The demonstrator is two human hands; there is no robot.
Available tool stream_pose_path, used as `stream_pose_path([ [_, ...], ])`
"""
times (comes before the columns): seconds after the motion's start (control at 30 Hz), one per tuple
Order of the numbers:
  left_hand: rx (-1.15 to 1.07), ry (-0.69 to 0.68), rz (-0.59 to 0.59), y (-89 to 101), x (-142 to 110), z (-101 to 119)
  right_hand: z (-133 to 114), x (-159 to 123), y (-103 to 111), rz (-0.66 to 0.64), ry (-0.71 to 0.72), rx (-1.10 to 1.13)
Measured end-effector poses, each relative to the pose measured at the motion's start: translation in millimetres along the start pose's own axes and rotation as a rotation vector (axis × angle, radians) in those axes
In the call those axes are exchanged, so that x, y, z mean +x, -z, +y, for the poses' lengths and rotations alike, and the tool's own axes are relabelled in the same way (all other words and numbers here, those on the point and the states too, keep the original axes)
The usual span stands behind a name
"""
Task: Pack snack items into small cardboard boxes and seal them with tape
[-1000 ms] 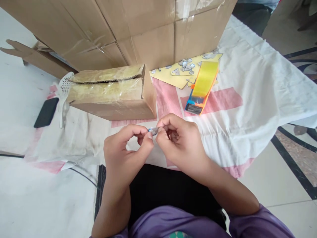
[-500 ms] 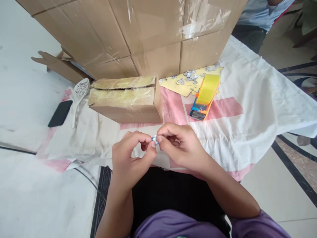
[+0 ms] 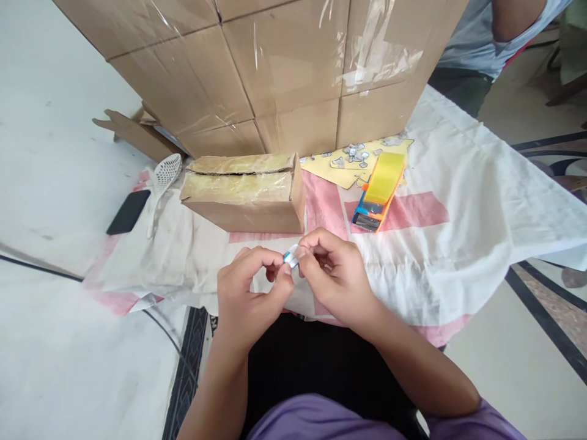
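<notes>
A small, flat blue-and-white sticker-like piece (image 3: 290, 258) is between my two hands, above the near edge of the cloth. My left hand (image 3: 251, 294) pinches its left side between thumb and forefinger. At its right edge, the thumb and forefinger of my right hand (image 3: 338, 275) are pinched together on it. Just beyond my hands stands a taped cardboard box (image 3: 247, 211). To the right of that box lies a tape dispenser (image 3: 380, 189) with a yellow roll and an orange and blue frame.
A tall stack of cardboard boxes (image 3: 284, 73) wrapped in clear film rises at the back. Yellow paper (image 3: 328, 168) with small grey cut-outs lies at its foot. On the left are a white slotted spoon (image 3: 166, 174) and a black phone (image 3: 128, 212). Another person (image 3: 472, 49) is at upper right.
The view has tilted up and shifted left, showing more of the stack. My fingers have turned the small piece, and more of its white and blue face shows between them.
</notes>
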State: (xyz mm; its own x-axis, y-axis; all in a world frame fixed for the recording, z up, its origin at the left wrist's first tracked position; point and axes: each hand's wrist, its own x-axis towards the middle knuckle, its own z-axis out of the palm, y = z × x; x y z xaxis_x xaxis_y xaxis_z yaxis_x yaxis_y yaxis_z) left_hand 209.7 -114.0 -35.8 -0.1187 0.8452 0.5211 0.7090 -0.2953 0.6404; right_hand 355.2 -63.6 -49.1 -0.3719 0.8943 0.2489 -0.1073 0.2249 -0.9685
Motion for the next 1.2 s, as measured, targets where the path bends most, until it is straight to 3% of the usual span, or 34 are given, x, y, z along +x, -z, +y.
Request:
stream_pose_path([
  [0.2,0.007,0.018,-0.006,-4.4,0,1,2,-1,5,0.019,0.016,0.033],
  [0.33,-0.054,0.037,-0.060,-5.8,2,-1,5,-1,9,-0.036,0.049,0.046],
  [0.53,-0.043,0.026,-0.048,-10.1,5,2,7,-1,11,-0.070,0.090,0.025],
  [0.9,-0.050,0.110,-0.004,-14.1,2,-7,15,7,14,0.082,0.013,0.000],
  [1.2,0.033,0.169,0.023,-5.1,13,-14,18,16,20,0.179,-0.013,0.197],
])
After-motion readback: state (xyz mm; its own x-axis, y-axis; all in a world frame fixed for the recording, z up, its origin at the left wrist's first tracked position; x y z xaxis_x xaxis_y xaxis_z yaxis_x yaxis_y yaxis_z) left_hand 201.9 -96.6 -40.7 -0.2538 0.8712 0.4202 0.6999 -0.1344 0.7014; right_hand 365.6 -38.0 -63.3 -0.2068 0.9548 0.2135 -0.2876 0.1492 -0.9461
